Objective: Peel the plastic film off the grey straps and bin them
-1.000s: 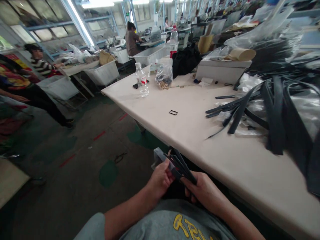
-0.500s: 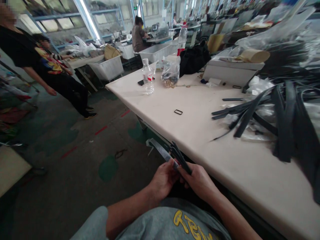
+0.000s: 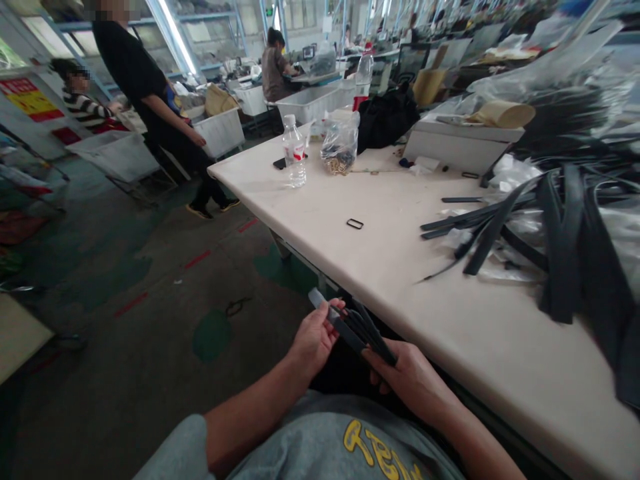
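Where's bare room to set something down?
Bare tabletop surrounds the black ring, between the white-capped bottle and dark straps, and runs along the edge by the right hand. Crowded: the right, with straps and plastic; the back, with black bundle and box.

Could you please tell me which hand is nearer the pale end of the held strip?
Left. The left hand holds the strip beside the pale end; the right hand grips the dark straps farther back.
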A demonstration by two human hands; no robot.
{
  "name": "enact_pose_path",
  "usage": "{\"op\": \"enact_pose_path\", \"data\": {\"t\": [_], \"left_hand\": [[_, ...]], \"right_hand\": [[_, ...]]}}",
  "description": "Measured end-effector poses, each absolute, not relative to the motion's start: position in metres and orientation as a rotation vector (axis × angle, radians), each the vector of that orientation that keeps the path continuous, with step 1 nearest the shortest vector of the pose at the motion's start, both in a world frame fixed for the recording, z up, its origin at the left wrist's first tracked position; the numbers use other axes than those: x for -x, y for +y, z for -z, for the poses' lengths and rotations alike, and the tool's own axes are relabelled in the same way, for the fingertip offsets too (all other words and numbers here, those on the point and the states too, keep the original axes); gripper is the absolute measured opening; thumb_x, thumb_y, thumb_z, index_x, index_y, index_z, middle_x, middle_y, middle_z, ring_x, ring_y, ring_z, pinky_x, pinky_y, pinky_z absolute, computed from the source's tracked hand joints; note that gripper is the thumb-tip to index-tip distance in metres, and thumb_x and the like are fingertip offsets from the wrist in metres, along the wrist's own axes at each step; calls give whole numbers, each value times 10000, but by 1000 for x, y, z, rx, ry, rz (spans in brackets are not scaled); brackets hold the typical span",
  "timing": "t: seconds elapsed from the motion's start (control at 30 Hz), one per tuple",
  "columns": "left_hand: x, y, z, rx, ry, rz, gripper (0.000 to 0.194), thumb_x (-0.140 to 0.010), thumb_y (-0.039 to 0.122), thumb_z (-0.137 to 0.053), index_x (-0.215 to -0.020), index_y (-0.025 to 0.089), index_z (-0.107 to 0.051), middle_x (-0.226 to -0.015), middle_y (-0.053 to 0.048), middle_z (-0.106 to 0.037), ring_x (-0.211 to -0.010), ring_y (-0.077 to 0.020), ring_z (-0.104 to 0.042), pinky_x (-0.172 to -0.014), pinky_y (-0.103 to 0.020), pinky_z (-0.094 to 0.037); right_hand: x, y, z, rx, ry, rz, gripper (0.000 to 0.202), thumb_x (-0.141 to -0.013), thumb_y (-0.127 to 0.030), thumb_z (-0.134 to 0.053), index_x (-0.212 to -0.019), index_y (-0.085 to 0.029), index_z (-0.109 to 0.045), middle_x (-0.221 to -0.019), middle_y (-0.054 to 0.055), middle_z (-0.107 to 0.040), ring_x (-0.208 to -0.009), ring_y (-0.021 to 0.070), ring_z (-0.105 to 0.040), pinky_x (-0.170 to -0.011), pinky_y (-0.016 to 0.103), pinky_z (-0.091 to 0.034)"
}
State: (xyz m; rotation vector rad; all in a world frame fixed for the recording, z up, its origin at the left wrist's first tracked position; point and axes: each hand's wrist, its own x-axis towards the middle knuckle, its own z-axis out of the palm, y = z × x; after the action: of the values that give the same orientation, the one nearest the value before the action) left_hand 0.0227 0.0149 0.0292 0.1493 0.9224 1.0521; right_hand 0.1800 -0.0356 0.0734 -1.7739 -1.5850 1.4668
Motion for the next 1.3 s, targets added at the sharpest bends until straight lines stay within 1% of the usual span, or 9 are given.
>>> {"op": "enact_pose_path", "data": {"t": [0.1,0.27,0.43,0.63,0.83,0.97,1.17,1.23,1.3], "left_hand": [[-22,13,-27,-137,931,-1035,167,-891,277,-631,-922,127,-698,-979,-88,-727,-862,-159,-679,-779,-260,-533],[-29,0,-27,-231,769,-862,269,-818,359,-717,-916,108,-704,-887,-92,-725,-706,-166,-669,-641,-257,-532],[-18,18,-30,-138,977,-1044,215,-958,241,-518,-927,127,-697,-978,-84,-729,-859,-146,-683,-771,-253,-538],[-27,0,-32,-282,779,-820,231,-855,329,-678,-932,112,-695,-925,-90,-723,-770,-169,-675,-685,-254,-543],[-22,11,-32,-184,958,-921,200,-959,232,-516,-938,125,-684,-970,-79,-729,-839,-137,-686,-768,-246,-548],[-27,-1,-35,-217,869,-791,187,-922,271,-588,-914,115,-690,-915,-83,-731,-799,-161,-686,-748,-266,-553],[-25,-8,-47,-221,792,-704,235,-924,299,-582,-970,102,-701,-949,-93,-735,-824,-170,-693,-731,-259,-561],[-20,-2,-51,-188,837,-703,270,-960,286,-507,-1004,96,-694,-1013,-106,-730,-899,-183,-695,-725,-256,-562],[-17,3,-53,-171,867,-712,280,-972,268,-467,-990,106,-695,-1005,-97,-732,-885,-175,-698,-712,-251,-559]], "right_hand": [[-181,-42,-69,1840,-1605,-1435,354,-919,-468,-445,-721,-201,-566,-581,-4,-654,-454,125,-569,-433,210,-388],[-176,-38,-68,1811,-1562,-1360,415,-925,-530,-419,-771,-195,-609,-616,8,-662,-490,135,-594,-457,216,-410],[-185,-47,-75,1838,-1553,-1508,354,-911,-468,-456,-707,-197,-554,-598,4,-671,-475,128,-578,-442,205,-390],[-177,-43,-73,1765,-1487,-1405,407,-917,-522,-441,-739,-190,-596,-577,-4,-634,-461,128,-556,-436,211,-391],[-189,-55,-77,1734,-1471,-1463,360,-898,-461,-498,-668,-189,-551,-575,-1,-623,-479,126,-532,-431,208,-364],[-184,-52,-76,1756,-1473,-1343,353,-895,-424,-511,-647,-180,-570,-555,-4,-602,-488,124,-514,-443,211,-351],[-185,-40,-58,1614,-1265,-1305,392,-907,-504,-508,-866,-163,-696,-662,10,-661,-504,136,-556,-457,228,-420],[-192,-42,-53,1591,-1227,-1120,352,-904,-471,-536,-896,-173,-724,-789,43,-721,-641,178,-654,-584,265,-523],[-196,-46,-51,1468,-1335,-966,238,-900,-358,-579,-990,-206,-738,-1058,73,-732,-960,225,-687,-859,325,-543]]}}
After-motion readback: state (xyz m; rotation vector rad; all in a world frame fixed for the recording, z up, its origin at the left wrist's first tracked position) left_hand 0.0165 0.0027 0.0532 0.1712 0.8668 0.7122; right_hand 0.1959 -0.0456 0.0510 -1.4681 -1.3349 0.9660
